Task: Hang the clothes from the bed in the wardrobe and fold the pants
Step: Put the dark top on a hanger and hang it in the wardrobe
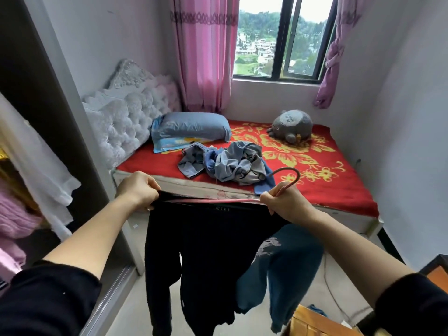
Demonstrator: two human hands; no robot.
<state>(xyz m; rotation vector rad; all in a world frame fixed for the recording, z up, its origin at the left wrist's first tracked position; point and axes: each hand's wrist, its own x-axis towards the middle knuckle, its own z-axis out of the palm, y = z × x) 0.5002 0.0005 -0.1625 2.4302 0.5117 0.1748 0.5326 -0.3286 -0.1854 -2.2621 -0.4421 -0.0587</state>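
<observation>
A black long-sleeved top (pixel 201 251) hangs in front of me, stretched between both hands. My left hand (pixel 138 189) grips its left shoulder edge. My right hand (pixel 282 202) grips the right shoulder together with a pink hanger (pixel 289 179), whose hook curves up over the hand and whose bar runs along the neckline. A dark blue garment (pixel 288 265) with a pale print hangs behind the black top on the right. On the red flowered bed (pixel 322 190) lies a crumpled heap of blue and grey clothes (pixel 232 163).
The open wardrobe (pixel 36 146) stands at the left with white and pink garments hanging inside. A blue pillow (pixel 191 127) and a grey plush toy (pixel 292 126) lie at the bed's far side. A wooden piece of furniture (pixel 312 323) sits at the lower right.
</observation>
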